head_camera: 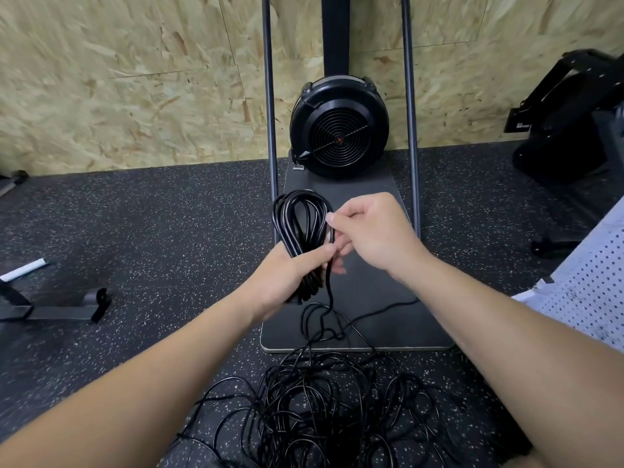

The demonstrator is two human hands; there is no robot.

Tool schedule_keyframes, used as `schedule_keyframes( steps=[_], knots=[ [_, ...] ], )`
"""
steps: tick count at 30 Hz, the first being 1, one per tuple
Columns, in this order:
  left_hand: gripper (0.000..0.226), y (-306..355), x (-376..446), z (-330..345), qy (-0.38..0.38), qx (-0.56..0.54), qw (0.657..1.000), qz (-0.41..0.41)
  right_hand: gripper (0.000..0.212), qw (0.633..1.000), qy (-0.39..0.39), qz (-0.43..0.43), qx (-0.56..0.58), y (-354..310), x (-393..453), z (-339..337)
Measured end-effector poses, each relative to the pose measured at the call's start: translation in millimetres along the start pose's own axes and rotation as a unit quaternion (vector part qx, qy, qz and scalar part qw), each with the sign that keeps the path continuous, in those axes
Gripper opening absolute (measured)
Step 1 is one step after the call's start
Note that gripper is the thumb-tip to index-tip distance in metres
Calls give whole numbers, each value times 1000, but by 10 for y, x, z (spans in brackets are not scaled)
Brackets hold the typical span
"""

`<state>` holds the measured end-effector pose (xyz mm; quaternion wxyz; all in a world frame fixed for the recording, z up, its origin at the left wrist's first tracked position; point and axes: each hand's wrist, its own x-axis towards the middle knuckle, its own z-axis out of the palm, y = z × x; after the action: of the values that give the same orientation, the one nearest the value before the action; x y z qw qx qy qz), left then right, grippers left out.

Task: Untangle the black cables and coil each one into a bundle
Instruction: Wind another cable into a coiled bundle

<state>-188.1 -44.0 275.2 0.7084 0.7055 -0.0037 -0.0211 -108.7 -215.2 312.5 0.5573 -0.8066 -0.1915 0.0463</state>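
Note:
My left hand (287,275) grips a coiled bundle of black cable (302,221) around its middle, loops standing up above the fist. My right hand (368,234) pinches a strand at the bundle's right side. From there a loose length of cable (329,298) hangs down to a tangled heap of black cables (324,403) on the floor between my forearms.
A black fan housing (339,130) stands on a dark base plate (371,298) between two upright metal poles by the chipboard wall. A black metal frame foot (60,309) lies at left, black equipment (574,130) at right, a white perforated panel (587,282) at the right edge.

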Motion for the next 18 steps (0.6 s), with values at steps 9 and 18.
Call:
schedule_keyframes(
  steps=[9, 18],
  knots=[
    [23, -133, 61, -1, 28, 60, 998, -5, 39, 958, 55, -117, -254, -26, -19, -6],
    [21, 49, 76, 4, 97, -65, 993, 11, 26, 991, -97, -17, -89, 277, 83, 21]
  ],
)
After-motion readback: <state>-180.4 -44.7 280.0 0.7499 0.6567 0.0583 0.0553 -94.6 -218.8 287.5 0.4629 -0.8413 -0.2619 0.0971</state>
